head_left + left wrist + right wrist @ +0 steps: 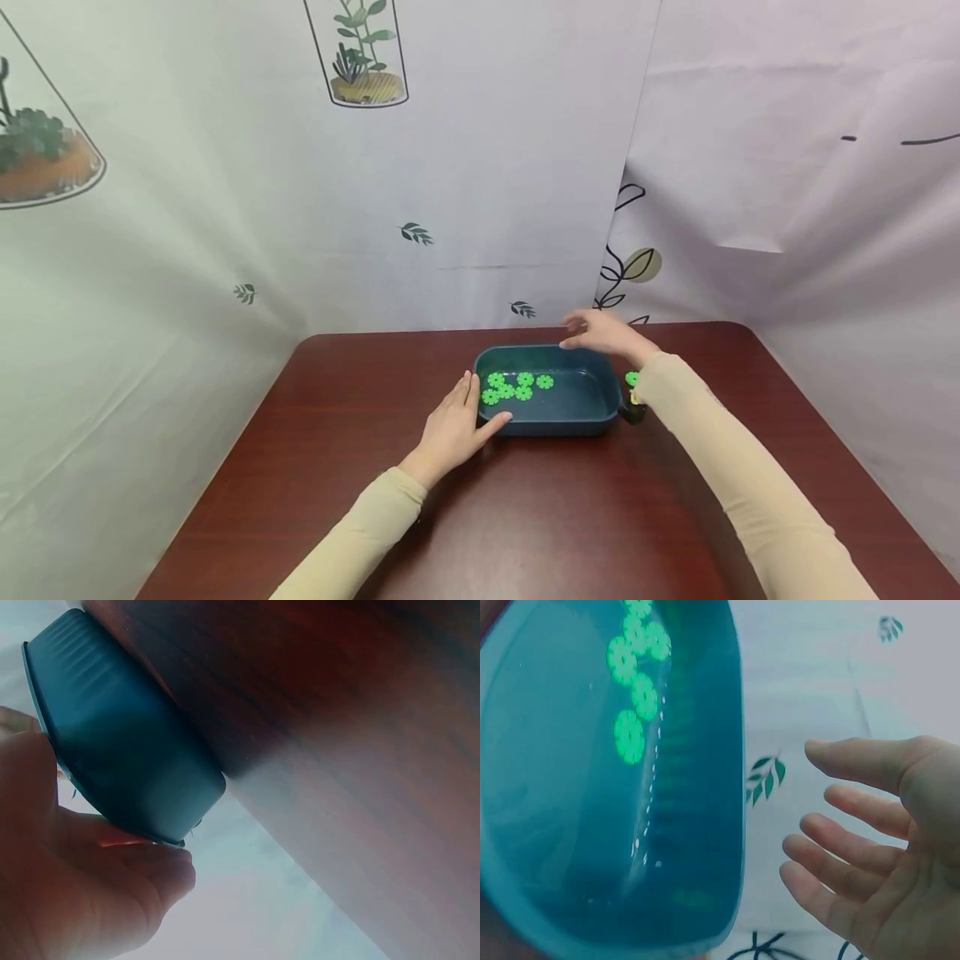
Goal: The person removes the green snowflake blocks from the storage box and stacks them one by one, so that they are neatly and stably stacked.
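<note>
Head view: diffuse, moderately bright light; a soft sheen lies on the near tabletop (517, 508), a shadow beside the right sleeve (753, 479). Left wrist view: hazy and soft, pale glare veiling the tabletop. Right wrist view: blue-green cast, small specular highlights inside the pan (705, 772), slight overall blur

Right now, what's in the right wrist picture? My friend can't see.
An empty right hand hovers beside a blue-green pan holding green flower-shaped pieces; behind is a pale wall with printed leaves.
</note>
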